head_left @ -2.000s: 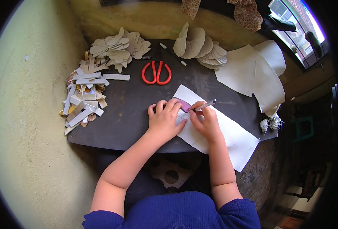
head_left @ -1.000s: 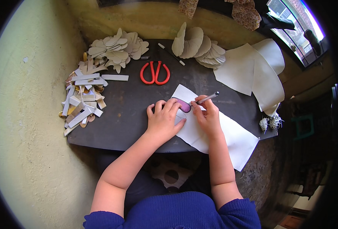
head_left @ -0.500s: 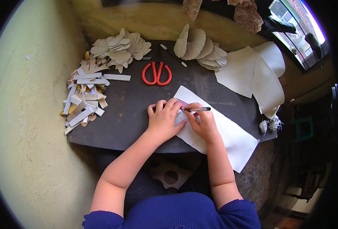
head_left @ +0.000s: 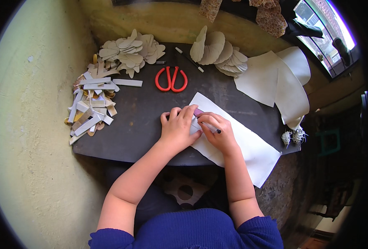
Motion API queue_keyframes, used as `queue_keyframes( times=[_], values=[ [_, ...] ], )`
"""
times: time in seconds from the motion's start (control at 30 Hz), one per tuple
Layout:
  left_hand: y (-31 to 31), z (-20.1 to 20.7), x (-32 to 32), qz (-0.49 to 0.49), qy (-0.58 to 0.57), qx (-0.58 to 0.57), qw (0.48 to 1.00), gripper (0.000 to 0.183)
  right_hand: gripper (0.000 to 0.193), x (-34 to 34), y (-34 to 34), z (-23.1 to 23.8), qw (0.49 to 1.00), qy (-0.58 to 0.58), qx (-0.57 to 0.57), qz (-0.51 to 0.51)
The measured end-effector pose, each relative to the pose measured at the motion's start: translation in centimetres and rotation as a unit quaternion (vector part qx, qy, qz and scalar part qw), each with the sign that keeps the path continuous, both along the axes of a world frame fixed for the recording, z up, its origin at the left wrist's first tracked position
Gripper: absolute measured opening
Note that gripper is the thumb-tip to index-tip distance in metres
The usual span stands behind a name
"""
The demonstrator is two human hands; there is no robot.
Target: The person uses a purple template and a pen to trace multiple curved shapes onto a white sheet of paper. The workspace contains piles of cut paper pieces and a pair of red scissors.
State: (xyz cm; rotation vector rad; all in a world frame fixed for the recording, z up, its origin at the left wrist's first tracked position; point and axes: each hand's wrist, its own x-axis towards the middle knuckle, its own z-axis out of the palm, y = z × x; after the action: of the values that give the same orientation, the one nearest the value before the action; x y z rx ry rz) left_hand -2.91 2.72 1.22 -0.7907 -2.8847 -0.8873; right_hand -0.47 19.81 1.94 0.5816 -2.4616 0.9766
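Purple pc (head_left: 197,112) lies on the upper L part of the white sheet (head_left: 250,143), mostly hidden by fingers; only a small bit shows btwn the two hands, vs. a full rounded end 1 sec ago. Thin drawn line on the sheet just below it, partly covered.

R hand (head_left: 224,139), over the sheet's upper part, pinches a pen (head_left: 218,131) btwn thumb & fingers. Big diff is the pen's angle: 1 sec ago its back end points up & R, 0.5 sec ago approx level to R, now down & R, across the palm side. Tip's hidden, so can't tell if it touches the sheet.

L hand (head_left: 177,128) is at the sheet's upper L edge, fingers spread & bent, fingertips at the purple pc, thumb apart on the sheet; abt same pose as 0.5 sec ago.

Sheet sits on a dark bench (head_left: 126,124), lower R corner past the front edge. Beyond the sheet, to its upper L: red-handled scissors (head_left: 163,89), then a heap of rounded pale pcs (head_left: 128,50). Well L of sheet: pile of strips (head_left: 93,103). Beyond its top: white-ended marker (head_left: 189,59) & fanned round pcs (head_left: 213,47). Upper R of it: big pale sheets (head_left: 292,87). R of it: white tangled bundles (head_left: 286,138). All those unchanged.
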Motion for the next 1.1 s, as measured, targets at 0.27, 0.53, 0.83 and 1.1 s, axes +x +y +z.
queue_keyframes(
  times=[0.27,0.53,0.83,1.1],
  values=[
    [0.0,-0.3,0.0,0.003,0.017,-0.002,1.0,0.078,0.036,0.0,-0.1,-0.1,0.998,0.009,0.061,-0.009],
    [0.0,-0.3,0.1,0.003,0.029,0.005,1.0,0.067,0.019,0.3,-0.2,0.1,1.0,-0.017,-0.006,-0.021],
    [0.1,-0.4,0.5,-0.011,0.085,-0.025,0.996,0.045,0.014,0.3,0.5,-0.9,0.972,-0.075,-0.216,-0.06],
    [1.5,-1.3,1.9,-0.008,0.187,-0.08,0.979,0.046,0.019,0.6,1.2,2.7,0.96,-0.142,-0.225,-0.088]
  ],
)
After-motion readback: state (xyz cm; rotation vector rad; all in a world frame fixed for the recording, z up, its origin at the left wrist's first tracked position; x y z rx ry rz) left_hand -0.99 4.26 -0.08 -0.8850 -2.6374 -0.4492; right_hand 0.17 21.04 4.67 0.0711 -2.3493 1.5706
